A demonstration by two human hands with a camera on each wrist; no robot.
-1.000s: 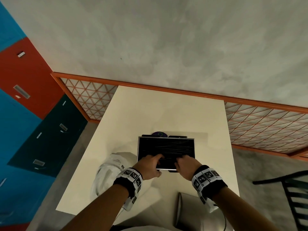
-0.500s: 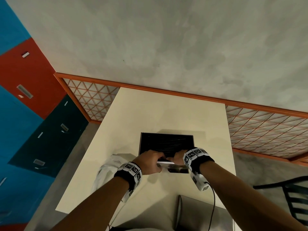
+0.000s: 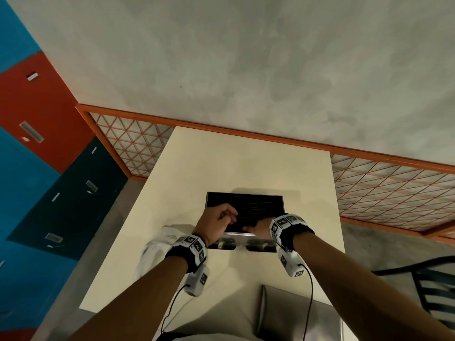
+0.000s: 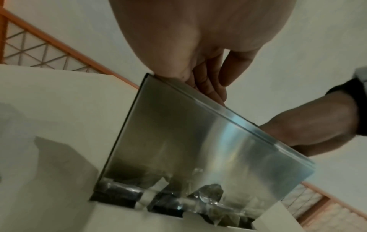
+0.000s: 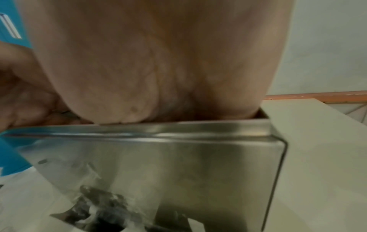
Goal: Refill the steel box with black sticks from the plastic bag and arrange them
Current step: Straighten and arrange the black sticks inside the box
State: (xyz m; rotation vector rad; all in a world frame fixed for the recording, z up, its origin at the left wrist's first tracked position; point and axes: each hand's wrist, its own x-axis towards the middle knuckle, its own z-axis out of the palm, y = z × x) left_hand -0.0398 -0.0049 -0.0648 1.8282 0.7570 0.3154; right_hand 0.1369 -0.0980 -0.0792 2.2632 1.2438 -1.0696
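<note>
The steel box stands on the cream table, full of black sticks lying crosswise. My left hand hovers over the box's near left part, fingers bent down toward the sticks; in the left wrist view its fingers reach behind the rim of the box, thumb apart, nothing pinched. My right hand lies flat on the sticks at the near right, a finger pointing left. The right wrist view shows its palm over the rim of the box; its fingers are hidden. The white plastic bag lies left of the box.
A steel sheet or lid lies at the table's near edge below my right arm. A dark chair stands to the right. An orange-framed lattice runs behind the table. Bare tabletop lies beyond the box.
Both hands were at the box's near rim. The left hand has risen over the sticks on the left, and the right hand has slid in onto the sticks at the right.
</note>
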